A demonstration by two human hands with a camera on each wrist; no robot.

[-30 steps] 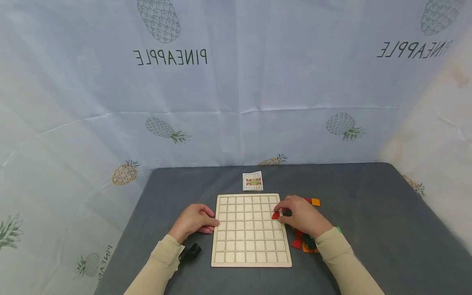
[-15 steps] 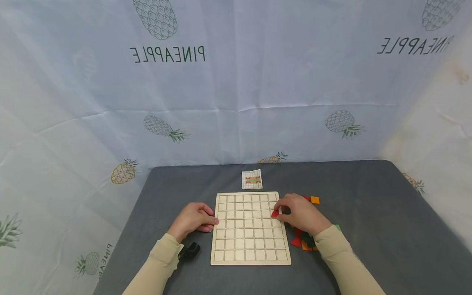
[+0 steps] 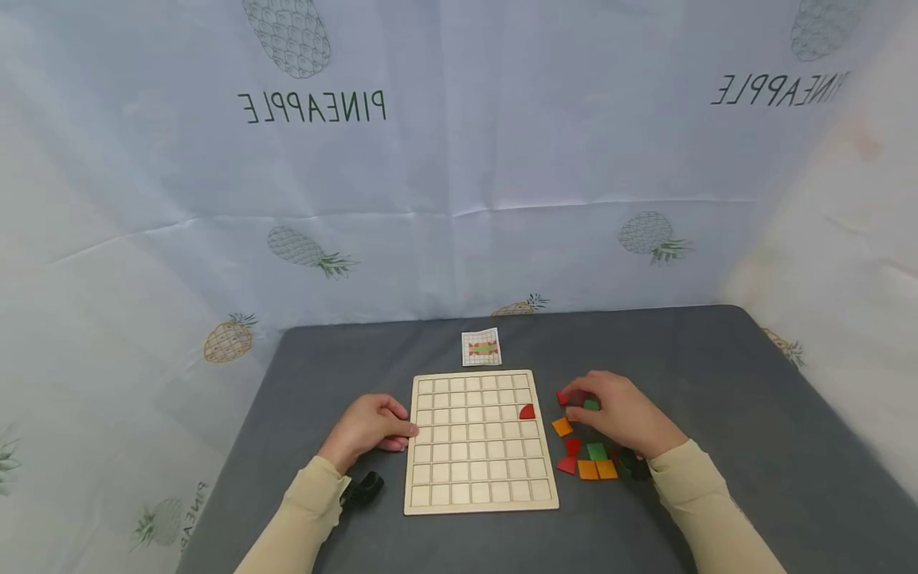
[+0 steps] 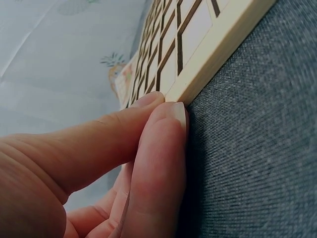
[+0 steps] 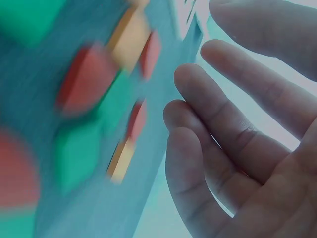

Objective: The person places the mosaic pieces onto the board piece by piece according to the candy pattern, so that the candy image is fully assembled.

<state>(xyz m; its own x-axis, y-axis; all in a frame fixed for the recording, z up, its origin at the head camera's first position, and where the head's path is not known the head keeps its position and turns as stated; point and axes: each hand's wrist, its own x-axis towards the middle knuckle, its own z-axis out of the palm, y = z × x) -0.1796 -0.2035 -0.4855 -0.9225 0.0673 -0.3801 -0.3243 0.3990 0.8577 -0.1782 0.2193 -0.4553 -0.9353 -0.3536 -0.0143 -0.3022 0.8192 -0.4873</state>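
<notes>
A pale wooden grid board (image 3: 469, 474) lies flat on the dark table. My left hand (image 3: 366, 426) pinches its left edge; in the left wrist view the thumb lies on the rim and a finger (image 4: 161, 163) presses against the side. One red quarter-round piece (image 3: 527, 411) sits in a cell by the board's right edge. To the right, my right hand (image 3: 624, 410) hovers over loose coloured pieces, fingers loosely bent with nothing between them. Near it are a red piece (image 3: 562, 397), a green piece (image 3: 591, 405) and an orange square (image 3: 562, 427). The hand hides part of the pile.
Behind the board lies a small card (image 3: 481, 347) printed with a coloured grid pattern. Red, green (image 3: 597, 451) and orange (image 3: 598, 469) pieces are scattered right of the board. A pineapple-print curtain (image 3: 459, 263) hangs behind the table.
My right hand has let go of the red quarter-round piece, left it on the board and moved right over the loose pieces. My left hand keeps its hold on the board's edge.
</notes>
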